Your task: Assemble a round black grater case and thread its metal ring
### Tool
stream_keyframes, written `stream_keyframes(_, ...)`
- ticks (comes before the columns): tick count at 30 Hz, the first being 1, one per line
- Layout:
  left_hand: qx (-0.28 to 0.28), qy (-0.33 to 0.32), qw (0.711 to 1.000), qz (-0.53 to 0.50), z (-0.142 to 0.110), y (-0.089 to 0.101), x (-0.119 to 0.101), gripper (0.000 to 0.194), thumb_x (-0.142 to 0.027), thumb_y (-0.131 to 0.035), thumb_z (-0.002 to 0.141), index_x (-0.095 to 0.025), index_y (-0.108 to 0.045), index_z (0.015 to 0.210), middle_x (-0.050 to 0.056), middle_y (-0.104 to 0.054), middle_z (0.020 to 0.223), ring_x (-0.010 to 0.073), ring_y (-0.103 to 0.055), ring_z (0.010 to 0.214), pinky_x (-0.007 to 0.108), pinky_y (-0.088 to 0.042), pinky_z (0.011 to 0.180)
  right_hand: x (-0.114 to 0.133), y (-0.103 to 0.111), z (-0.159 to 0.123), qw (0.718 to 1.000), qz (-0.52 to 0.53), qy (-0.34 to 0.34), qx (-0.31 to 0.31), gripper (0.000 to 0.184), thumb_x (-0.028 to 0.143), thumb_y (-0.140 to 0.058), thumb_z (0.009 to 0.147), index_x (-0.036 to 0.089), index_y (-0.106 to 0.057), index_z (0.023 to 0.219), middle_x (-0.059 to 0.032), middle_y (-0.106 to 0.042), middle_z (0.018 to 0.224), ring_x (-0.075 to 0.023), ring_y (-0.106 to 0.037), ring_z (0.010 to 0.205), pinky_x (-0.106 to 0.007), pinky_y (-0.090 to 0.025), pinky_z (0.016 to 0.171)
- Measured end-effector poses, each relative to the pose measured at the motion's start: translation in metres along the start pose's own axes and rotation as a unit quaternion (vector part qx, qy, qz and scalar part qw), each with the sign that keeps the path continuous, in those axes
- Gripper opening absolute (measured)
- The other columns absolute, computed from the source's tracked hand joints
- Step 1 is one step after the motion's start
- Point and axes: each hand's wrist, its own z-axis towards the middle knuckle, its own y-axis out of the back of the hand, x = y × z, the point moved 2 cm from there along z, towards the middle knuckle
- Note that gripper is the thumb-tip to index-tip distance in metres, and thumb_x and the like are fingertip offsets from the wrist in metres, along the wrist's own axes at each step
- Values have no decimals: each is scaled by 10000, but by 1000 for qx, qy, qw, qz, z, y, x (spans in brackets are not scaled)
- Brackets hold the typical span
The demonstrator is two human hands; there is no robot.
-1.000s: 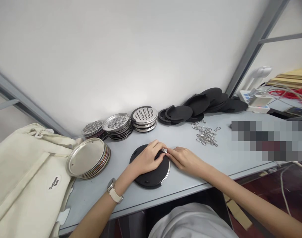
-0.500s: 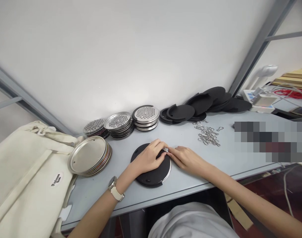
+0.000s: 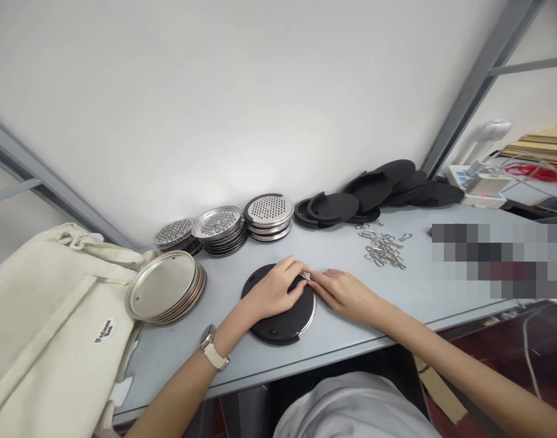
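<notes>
A black round disc (image 3: 282, 322) with a silver rim along its right side lies on the table in front of me. My left hand (image 3: 278, 288) rests over it, fingers bent and pinching a small shiny metal clip (image 3: 305, 276) at the disc's upper right edge. From the other side, my right hand (image 3: 344, 295) closes its thumb and fingertips on the same clip. Fingers cover most of the clip, so its full shape is hidden. Beyond my right hand lies a pile of small silver carabiner clips (image 3: 384, 250).
Stacks of perforated metal grater discs (image 3: 269, 210) stand along the wall, with plain metal lids (image 3: 162, 286) at left. Black discs (image 3: 335, 208) overlap at the back. A cream bag (image 3: 54, 328) fills the left edge; a white device (image 3: 481, 188) and cables sit at right.
</notes>
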Motion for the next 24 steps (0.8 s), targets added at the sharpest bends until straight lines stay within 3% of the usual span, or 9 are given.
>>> stream_keyframes(24,7,3,1000,8,0,0,0,195,-102,-452,869,-186,-487,1041,50,-529,997,189,-529,976,332,-453,891,0,0,-1,1000,6,4,-13,309,299,-266,988,153,-538,1002,-45,-595,672,-168,-556,611,-256,-335,584)
